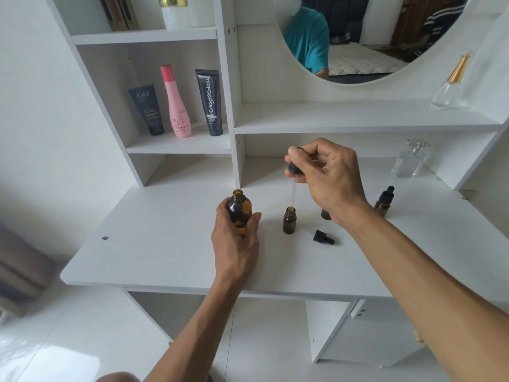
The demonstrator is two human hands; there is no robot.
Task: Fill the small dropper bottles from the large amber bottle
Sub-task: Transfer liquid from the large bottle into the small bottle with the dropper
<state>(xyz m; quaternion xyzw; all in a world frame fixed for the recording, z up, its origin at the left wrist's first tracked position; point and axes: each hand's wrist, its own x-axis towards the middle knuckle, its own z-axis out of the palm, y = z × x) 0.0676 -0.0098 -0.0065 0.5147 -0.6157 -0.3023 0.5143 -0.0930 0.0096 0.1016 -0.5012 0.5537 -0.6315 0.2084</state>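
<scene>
The large amber bottle (239, 213) stands uncapped on the white desk (154, 244), left of the small bottles, and the left hand (236, 244) wraps round its lower body, probably to steady it while liquid is drawn from its open neck. To its right an open small bottle (289, 222) stands upright and apart from it, with nothing holding it. Directly above, the right hand (325, 175) pinches the black bulb of a dropper (294, 172) between thumb and fingers, keeping the glass tube vertical with its tip at or just inside the small bottle's mouth; that line-up looks meant to let drops fall straight in without spilling. Whether liquid is running out I cannot tell. A loose black dropper cap (322, 237) lies on its side on the desk just right of the small bottle, presumably set within reach for closing it once full. Farther right a second small bottle (326, 214) is mostly hidden behind the right wrist, so its cap cannot be judged. A third small bottle (384, 201), capped, stands farthest right, seemingly waiting or finished.
</scene>
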